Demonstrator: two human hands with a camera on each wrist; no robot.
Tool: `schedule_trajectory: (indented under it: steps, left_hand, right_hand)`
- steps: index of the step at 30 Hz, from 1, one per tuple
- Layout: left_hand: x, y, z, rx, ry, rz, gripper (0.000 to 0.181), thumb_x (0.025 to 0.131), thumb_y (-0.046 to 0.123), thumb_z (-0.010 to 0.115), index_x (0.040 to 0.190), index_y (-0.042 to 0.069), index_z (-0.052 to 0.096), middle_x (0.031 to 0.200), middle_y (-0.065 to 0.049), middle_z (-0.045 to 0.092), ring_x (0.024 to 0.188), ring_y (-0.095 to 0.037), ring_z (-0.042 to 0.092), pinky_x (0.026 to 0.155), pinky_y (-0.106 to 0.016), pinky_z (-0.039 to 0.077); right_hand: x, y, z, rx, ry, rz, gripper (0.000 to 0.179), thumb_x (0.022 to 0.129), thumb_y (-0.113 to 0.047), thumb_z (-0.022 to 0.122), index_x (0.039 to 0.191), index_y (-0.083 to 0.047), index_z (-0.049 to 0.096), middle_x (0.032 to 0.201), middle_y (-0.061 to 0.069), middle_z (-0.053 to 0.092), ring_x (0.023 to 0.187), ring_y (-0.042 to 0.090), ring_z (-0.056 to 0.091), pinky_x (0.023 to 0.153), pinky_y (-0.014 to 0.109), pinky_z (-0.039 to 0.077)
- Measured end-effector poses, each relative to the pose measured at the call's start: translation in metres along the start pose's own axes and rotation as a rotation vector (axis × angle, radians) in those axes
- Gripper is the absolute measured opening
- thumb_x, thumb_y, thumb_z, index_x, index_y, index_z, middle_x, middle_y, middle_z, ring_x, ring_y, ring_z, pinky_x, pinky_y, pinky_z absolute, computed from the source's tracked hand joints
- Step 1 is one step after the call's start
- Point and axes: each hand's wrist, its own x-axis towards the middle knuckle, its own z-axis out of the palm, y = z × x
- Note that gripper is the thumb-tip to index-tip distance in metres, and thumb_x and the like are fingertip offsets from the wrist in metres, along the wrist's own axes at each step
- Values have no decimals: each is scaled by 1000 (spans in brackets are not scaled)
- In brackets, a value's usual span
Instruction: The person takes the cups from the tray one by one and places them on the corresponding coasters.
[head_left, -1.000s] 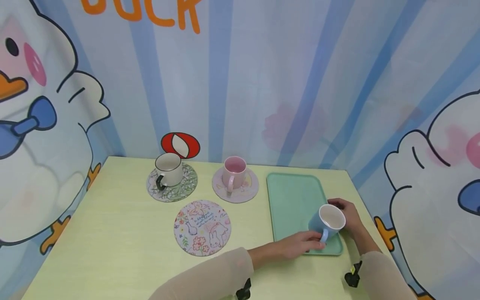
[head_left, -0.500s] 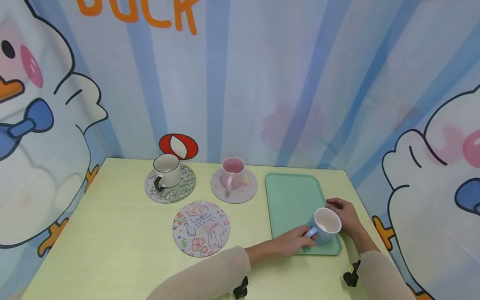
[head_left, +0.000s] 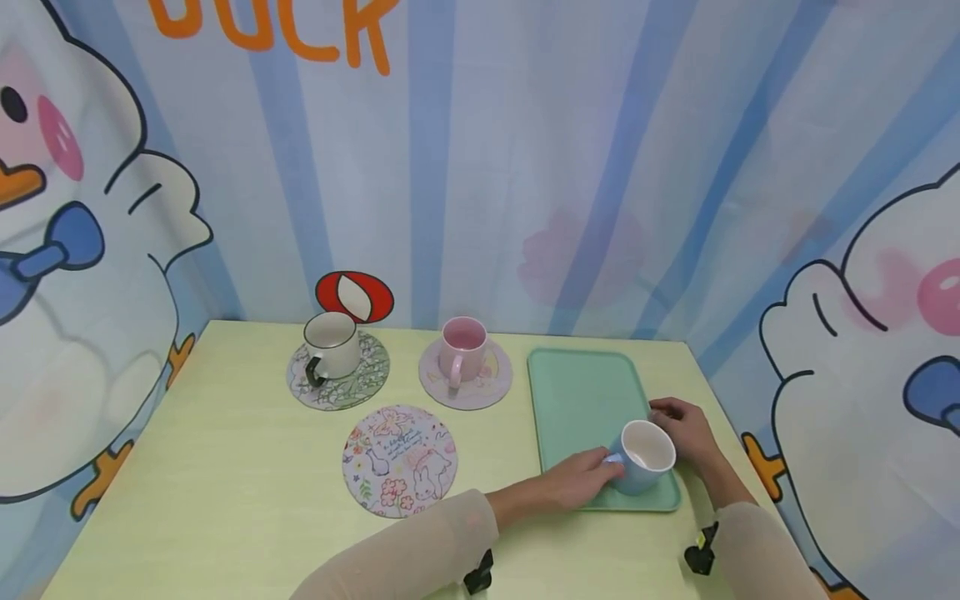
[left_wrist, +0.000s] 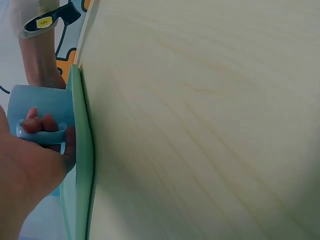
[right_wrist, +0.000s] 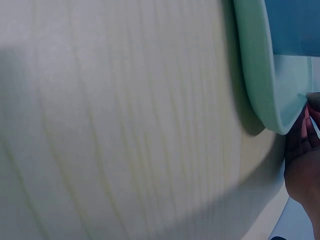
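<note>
A light blue mug (head_left: 639, 467) with a pale inside stands on the green tray (head_left: 585, 400), near its front right corner. My left hand (head_left: 577, 481) grips the mug's handle, which points left. Curled fingers show through the handle in the left wrist view, where the blue mug (left_wrist: 42, 102) appears sideways. At the tray's right edge, my right hand (head_left: 688, 429) pinches the rim. In the right wrist view, the thumb of my right hand (right_wrist: 302, 165) lies at the rim of the tray (right_wrist: 260, 75), with the other fingers along its outer side.
Left of the tray, a pink mug (head_left: 461, 350) stands on a round pink coaster (head_left: 495, 387). Farther left, a white mug (head_left: 333, 346) with a black handle sits on a floral coaster (head_left: 367, 379). A round rabbit-print coaster (head_left: 401, 462) lies in front. A duck-print curtain (head_left: 487, 167) hangs behind.
The blue mug has turned, its handle swinging from the front round to the left, and it has shifted slightly left. My left hand has moved left with the handle. My right hand stays at the rim.
</note>
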Motion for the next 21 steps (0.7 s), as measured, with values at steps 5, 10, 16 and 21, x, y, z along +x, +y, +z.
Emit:
schedule_trajectory:
  steps: [5,10,16,21]
  left_hand:
    - [-3,4,-5,81,7,43,36,115,33,42,107,10,69,89,3,59,84,-8,52,78,-23,43]
    - [3,1,-6,106,19,79,34,115,27,46,102,7,70,83,5,57,79,-6,51,74,-21,43]
    - [3,5,-8,124,25,70,34,114,25,47,97,7,71,89,-5,66,80,-7,51,76,-21,43]
    - [1,6,-9,136,32,56,33,114,24,47,95,9,70,92,-6,68,82,-7,53,78,-22,44]
  right_hand:
    - [0,0,1,-3,-3,-2,34,106,-11,62,133,9,65,106,14,69,90,11,60,76,23,51]
    - [-1,0,0,14,-11,12,35,108,-12,61,135,9,64,110,19,68,89,13,62,75,24,53]
    - [-1,-1,0,15,-10,13,35,107,-12,62,135,9,64,111,20,68,90,13,61,74,24,53]
    - [-1,-2,2,4,-12,15,34,107,-12,62,135,9,64,110,18,68,92,16,60,74,25,52]
